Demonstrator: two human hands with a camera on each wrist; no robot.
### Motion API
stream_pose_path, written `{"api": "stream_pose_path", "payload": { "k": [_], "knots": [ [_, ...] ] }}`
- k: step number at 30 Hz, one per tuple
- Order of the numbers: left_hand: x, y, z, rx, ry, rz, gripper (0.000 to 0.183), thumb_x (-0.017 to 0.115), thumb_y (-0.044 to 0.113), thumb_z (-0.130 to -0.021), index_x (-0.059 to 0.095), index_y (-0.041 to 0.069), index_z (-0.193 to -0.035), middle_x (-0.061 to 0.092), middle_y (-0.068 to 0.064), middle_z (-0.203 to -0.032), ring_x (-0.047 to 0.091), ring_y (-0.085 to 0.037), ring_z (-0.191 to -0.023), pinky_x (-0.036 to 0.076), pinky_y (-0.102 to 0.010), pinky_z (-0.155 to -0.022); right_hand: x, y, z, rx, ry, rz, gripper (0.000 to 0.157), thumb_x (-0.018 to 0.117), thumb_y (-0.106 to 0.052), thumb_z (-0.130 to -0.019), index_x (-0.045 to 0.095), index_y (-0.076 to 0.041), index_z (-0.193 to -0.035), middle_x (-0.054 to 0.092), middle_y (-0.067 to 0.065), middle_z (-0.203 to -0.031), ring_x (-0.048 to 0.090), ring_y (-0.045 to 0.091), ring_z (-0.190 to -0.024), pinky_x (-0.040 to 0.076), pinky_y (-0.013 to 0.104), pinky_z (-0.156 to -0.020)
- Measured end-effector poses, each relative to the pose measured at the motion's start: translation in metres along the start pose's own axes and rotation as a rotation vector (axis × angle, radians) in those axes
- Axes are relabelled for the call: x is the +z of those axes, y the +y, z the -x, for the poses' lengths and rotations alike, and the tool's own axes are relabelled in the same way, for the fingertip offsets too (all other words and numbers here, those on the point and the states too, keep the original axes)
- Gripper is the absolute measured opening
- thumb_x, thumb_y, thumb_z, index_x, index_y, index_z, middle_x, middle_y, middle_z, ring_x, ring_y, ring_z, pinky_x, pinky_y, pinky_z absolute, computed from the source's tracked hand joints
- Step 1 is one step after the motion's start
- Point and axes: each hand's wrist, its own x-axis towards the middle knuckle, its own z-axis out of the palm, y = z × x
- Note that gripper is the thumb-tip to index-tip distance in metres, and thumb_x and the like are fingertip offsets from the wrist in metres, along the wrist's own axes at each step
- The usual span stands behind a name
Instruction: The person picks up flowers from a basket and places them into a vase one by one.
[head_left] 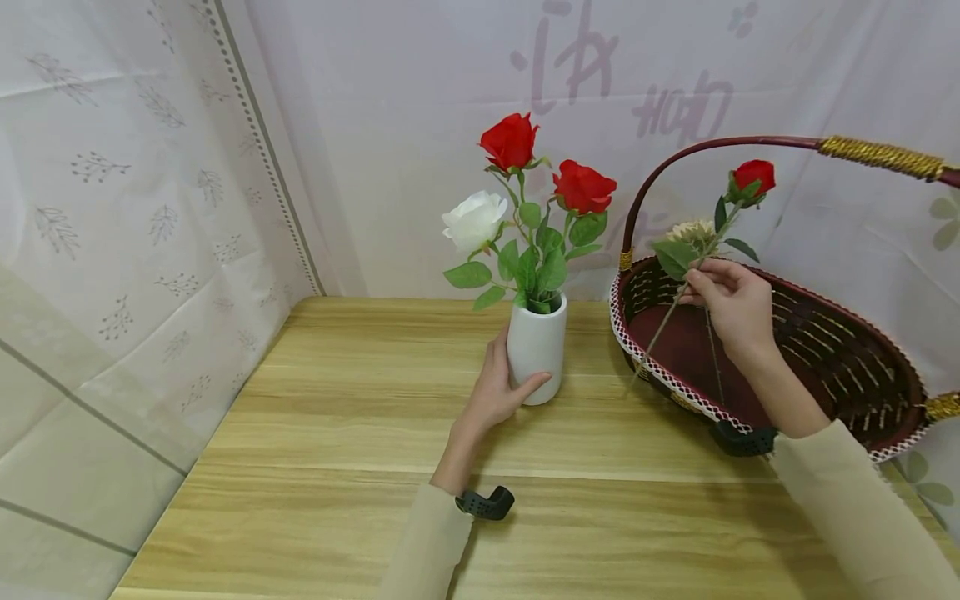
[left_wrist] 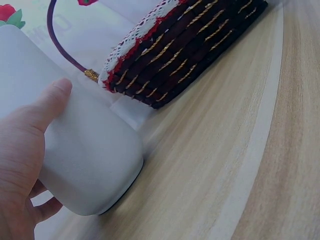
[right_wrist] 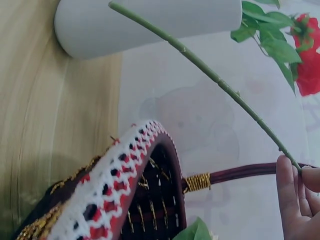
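My left hand [head_left: 501, 387] grips a white vase [head_left: 537, 354] standing on the table, thumb across its front and fingers round its left side. Two red roses [head_left: 585, 188] and a white rose [head_left: 474, 221] with green leaves stand in it. My right hand [head_left: 733, 304] pinches the stem of another red rose [head_left: 753, 180] between thumb and fingertips, over the basket. The rose tilts, bloom up to the right; in the right wrist view its bare green stem [right_wrist: 215, 77] slants past the vase. A cream flower [head_left: 692, 233] shows behind that rose, its stem reaching down into the basket.
A dark woven basket [head_left: 847, 354] with white lace trim and an arched handle [head_left: 720, 143] stands at the right of the wooden table [head_left: 360, 433]. Patterned white cloth [head_left: 390, 150] hangs close behind and on the left.
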Motion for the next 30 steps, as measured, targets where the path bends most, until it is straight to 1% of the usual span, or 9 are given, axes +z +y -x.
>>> {"api": "stream_pose_path", "payload": {
  "k": [3, 6, 10, 13, 17, 19, 24, 26, 30],
  "knots": [
    [0.0, 0.0, 0.0, 0.0, 0.001, 0.001, 0.101, 0.076, 0.044, -0.09, 0.011, 0.011, -0.161, 0.032, -0.019, -0.151, 0.044, -0.032, -0.131, 0.039, -0.051, -0.108, 0.005, -0.001, 0.003, -0.003, -0.009, 0.003, 0.018, 0.065, 0.008, -0.094, 0.059, 0.015, -0.11, 0.072, 0.004, -0.093, 0.07, 0.014, -0.073, 0.058, 0.024, -0.067],
    [0.0, 0.0, 0.0, 0.003, 0.003, -0.002, 0.101, 0.075, 0.044, -0.09, 0.011, 0.012, -0.161, 0.033, -0.019, -0.15, 0.044, -0.031, -0.131, 0.04, -0.051, -0.108, 0.011, -0.004, 0.005, -0.004, -0.016, 0.006, 0.011, 0.065, 0.008, -0.094, 0.065, 0.006, -0.105, 0.072, 0.004, -0.093, 0.07, 0.014, -0.073, 0.058, 0.024, -0.067],
    [0.0, -0.001, 0.0, 0.007, 0.004, -0.001, 0.102, 0.075, 0.044, -0.09, 0.01, 0.013, -0.162, 0.033, -0.018, -0.15, 0.044, -0.029, -0.131, 0.04, -0.05, -0.108, 0.018, -0.007, 0.008, -0.009, -0.027, 0.013, 0.011, 0.065, 0.008, -0.094, 0.067, 0.001, -0.103, 0.072, 0.004, -0.094, 0.071, 0.012, -0.072, 0.057, 0.023, -0.067],
    [0.0, -0.001, 0.0, 0.006, 0.002, 0.005, 0.102, 0.076, 0.044, -0.09, 0.01, 0.014, -0.162, 0.033, -0.017, -0.15, 0.044, -0.029, -0.131, 0.039, -0.049, -0.108, 0.023, -0.008, 0.01, -0.014, -0.038, 0.023, 0.012, 0.065, 0.007, -0.094, 0.065, 0.007, -0.106, 0.072, 0.004, -0.095, 0.071, 0.013, -0.073, 0.057, 0.022, -0.067],
    [0.0, -0.001, 0.0, 0.01, 0.0, 0.014, 0.102, 0.076, 0.044, -0.09, 0.01, 0.014, -0.162, 0.033, -0.017, -0.15, 0.044, -0.029, -0.131, 0.04, -0.049, -0.108, 0.027, -0.009, 0.012, -0.019, -0.056, 0.03, 0.02, 0.065, 0.006, -0.094, 0.06, 0.015, -0.112, 0.072, 0.005, -0.096, 0.071, 0.013, -0.075, 0.057, 0.023, -0.068],
    [0.0, -0.002, 0.0, 0.014, 0.001, 0.016, 0.102, 0.076, 0.044, -0.09, 0.01, 0.014, -0.162, 0.034, -0.018, -0.149, 0.044, -0.029, -0.13, 0.04, -0.049, -0.108, 0.029, -0.01, 0.013, -0.02, -0.063, 0.032, 0.02, 0.065, 0.006, -0.094, 0.06, 0.015, -0.112, 0.072, 0.004, -0.096, 0.071, 0.014, -0.075, 0.058, 0.023, -0.068],
    [0.0, -0.003, 0.0, 0.022, 0.003, 0.013, 0.102, 0.076, 0.044, -0.09, 0.01, 0.014, -0.162, 0.033, -0.018, -0.15, 0.043, -0.03, -0.131, 0.04, -0.05, -0.108, 0.034, -0.012, 0.015, -0.017, -0.073, 0.066, 0.017, 0.066, 0.003, -0.095, 0.064, 0.007, -0.111, 0.072, 0.003, -0.098, 0.071, 0.013, -0.074, 0.057, 0.023, -0.069],
    [0.0, -0.003, 0.0, 0.023, 0.001, 0.011, 0.102, 0.076, 0.044, -0.09, 0.01, 0.014, -0.162, 0.032, -0.019, -0.151, 0.043, -0.03, -0.132, 0.039, -0.05, -0.108, 0.036, -0.012, 0.016, -0.016, -0.078, 0.083, 0.018, 0.066, 0.003, -0.095, 0.064, 0.008, -0.112, 0.072, 0.003, -0.099, 0.071, 0.013, -0.074, 0.057, 0.023, -0.069],
    [0.0, -0.003, 0.0, 0.023, 0.001, 0.006, 0.101, 0.075, 0.044, -0.091, 0.011, 0.012, -0.161, 0.032, -0.019, -0.151, 0.044, -0.031, -0.131, 0.04, -0.051, -0.108, 0.04, -0.013, 0.017, -0.017, -0.092, 0.077, 0.025, 0.066, 0.002, -0.096, 0.059, 0.015, -0.115, 0.072, 0.003, -0.1, 0.071, 0.012, -0.075, 0.057, 0.023, -0.069]
  ]
}}
